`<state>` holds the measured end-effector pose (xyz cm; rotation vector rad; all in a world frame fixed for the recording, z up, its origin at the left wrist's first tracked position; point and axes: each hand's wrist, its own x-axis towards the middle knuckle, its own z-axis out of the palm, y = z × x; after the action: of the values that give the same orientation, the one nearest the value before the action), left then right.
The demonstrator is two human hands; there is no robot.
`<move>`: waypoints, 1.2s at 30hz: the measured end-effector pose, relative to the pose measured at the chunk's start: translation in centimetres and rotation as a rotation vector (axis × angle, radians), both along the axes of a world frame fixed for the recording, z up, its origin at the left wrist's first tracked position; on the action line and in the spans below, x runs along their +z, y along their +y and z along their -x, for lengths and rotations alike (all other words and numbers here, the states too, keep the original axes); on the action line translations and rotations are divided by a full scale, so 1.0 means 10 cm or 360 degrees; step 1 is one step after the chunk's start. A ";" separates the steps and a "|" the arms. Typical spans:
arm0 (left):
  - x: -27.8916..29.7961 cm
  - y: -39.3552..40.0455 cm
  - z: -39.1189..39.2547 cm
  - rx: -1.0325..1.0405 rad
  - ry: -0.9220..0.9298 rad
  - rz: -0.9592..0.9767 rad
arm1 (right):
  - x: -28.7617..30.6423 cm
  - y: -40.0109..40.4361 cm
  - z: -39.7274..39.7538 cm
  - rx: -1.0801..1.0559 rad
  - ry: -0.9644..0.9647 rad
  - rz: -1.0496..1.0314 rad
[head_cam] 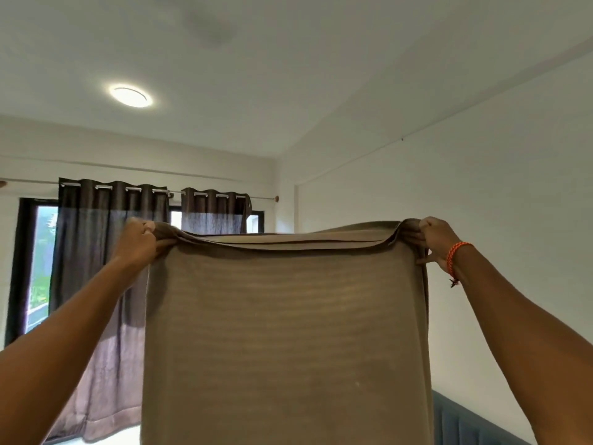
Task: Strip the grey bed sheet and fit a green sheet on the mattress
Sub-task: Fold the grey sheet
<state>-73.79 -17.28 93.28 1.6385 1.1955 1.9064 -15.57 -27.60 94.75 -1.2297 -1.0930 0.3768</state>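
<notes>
A grey-brown bed sheet [285, 332], folded over at its top edge, hangs in front of me at head height and fills the lower middle of the view. My left hand [139, 240] grips its upper left corner in a bunch. My right hand [436, 240], with an orange cord on the wrist, grips the upper right corner. Both arms are raised and spread, so the top edge runs nearly taut between the hands. The mattress and any green sheet are hidden behind the cloth.
Dark curtains [106, 284] hang over a window [40, 268] at the back left. A blue padded headboard [465, 422] shows at the lower right against the white wall [481, 203]. A round ceiling lamp [131, 96] is lit above.
</notes>
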 end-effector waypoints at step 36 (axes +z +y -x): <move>1.64 -0.77 -1.40 0.1769 0.1015 -0.0445 | 1.69 -0.16 -0.20 -0.2049 -0.1776 -0.0409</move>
<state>-59.77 -24.98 109.64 2.0216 2.6142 2.2211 -13.55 -29.19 111.66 -1.6455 -0.9110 -1.5286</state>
